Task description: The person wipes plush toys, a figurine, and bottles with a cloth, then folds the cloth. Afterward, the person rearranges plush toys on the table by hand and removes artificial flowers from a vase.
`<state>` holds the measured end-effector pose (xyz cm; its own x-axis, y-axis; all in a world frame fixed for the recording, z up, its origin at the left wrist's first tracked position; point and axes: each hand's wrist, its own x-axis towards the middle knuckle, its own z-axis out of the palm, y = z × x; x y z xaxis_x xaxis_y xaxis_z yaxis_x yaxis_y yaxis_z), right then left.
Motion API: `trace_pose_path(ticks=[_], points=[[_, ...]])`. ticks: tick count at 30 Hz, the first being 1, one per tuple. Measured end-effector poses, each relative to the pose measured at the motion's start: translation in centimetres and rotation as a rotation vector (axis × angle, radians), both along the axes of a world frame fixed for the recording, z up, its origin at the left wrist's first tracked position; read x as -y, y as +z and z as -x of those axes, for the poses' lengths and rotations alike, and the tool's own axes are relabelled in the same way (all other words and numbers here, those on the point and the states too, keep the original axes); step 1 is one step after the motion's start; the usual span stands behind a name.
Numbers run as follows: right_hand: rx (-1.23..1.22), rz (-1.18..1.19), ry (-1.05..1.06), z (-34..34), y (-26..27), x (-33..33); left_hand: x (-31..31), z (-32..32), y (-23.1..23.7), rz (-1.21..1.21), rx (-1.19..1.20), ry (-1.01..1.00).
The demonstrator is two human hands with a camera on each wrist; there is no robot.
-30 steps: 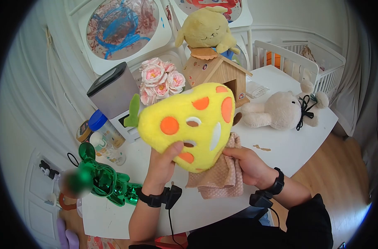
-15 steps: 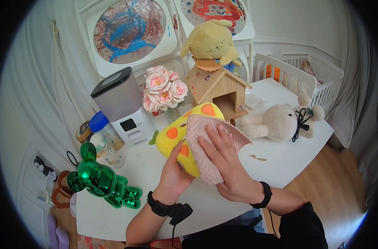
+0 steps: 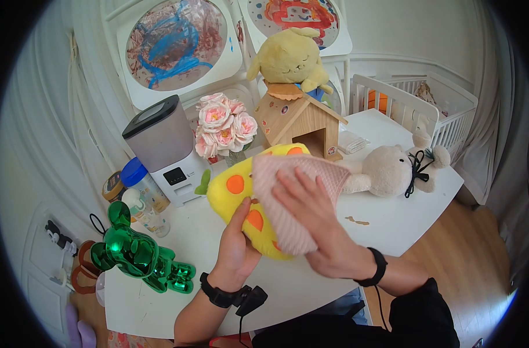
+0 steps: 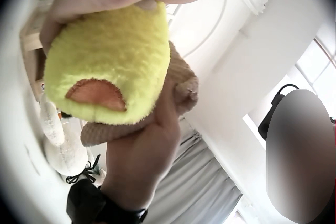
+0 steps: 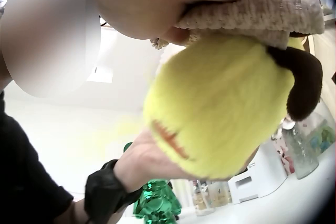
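A yellow plush toy (image 3: 223,198) with orange spots and a green leaf is held above the white table. My left hand (image 3: 236,249) grips its lower left edge, thumb on the front. Spread over the toy's right side is a pink textured cloth (image 3: 270,197), with my right hand (image 3: 316,223) pressing flat on it, fingers extended. In the left wrist view the toy (image 4: 110,56) has the cloth (image 4: 181,71) behind it. The right wrist view shows the toy's yellow side (image 5: 226,98) and a dark brown part (image 5: 307,82). The cloth hides part of its front.
On the table (image 3: 160,316), a shiny green bear figure (image 3: 131,246) stands left, with bottles (image 3: 148,211), a grey-white appliance (image 3: 160,139) and pink roses (image 3: 224,127) behind. A wooden house (image 3: 302,124) is at the back, and a cream plush (image 3: 386,171) lies right.
The toy has turned and lowered from its earlier raised position. The cloth, earlier hanging below the toy in my right hand, now covers its right side under that hand's flat fingers.
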<state>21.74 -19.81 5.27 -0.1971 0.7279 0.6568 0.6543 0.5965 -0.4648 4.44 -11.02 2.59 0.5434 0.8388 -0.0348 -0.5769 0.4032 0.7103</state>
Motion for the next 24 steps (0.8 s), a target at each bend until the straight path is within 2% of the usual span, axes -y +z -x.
trace_pose_path(ticks=[1,3,4,8,10,11,14,16,17,20,22,24], points=[[0.093,0.015,0.043,1.0,-0.4,0.8,0.0,0.4,-0.3,0.003,-0.002,-0.001],[0.131,0.026,0.115,2.5,-1.5,1.7,-0.2,1.7,-0.8,-0.131,0.107,-0.158],[0.170,0.038,0.192,2.8,-1.8,2.0,-0.4,1.7,-0.6,-0.115,-0.001,-0.091],[0.182,0.010,0.151,1.0,-0.6,0.7,-1.1,1.4,-1.2,-0.086,0.137,-0.178],[0.102,-0.029,0.015,-0.2,0.3,-0.1,-0.1,0.4,0.5,0.010,-0.034,0.015],[0.106,-0.025,0.014,-1.1,0.6,-0.7,-0.1,0.5,0.4,0.014,-0.030,0.014],[-0.014,-0.028,-0.087,-4.1,1.1,-3.3,-0.2,0.8,0.3,-0.036,-0.119,-0.093],[-0.447,0.099,-0.013,-5.4,0.9,-4.9,0.2,0.8,0.7,-0.034,-0.118,-0.130],[-0.445,0.100,-0.015,-5.4,1.0,-4.7,0.2,0.7,0.8,-0.033,-0.116,-0.132],[0.001,-0.044,-0.073,-4.3,1.8,-2.9,0.2,0.4,0.8,-0.016,-0.080,-0.095],[0.080,-0.036,-0.026,-1.8,2.3,-0.8,-0.3,0.6,0.3,-0.049,-0.092,-0.049],[0.157,-0.029,0.021,0.3,1.2,0.4,-0.7,1.2,-0.5,-0.036,-0.041,-0.101]])
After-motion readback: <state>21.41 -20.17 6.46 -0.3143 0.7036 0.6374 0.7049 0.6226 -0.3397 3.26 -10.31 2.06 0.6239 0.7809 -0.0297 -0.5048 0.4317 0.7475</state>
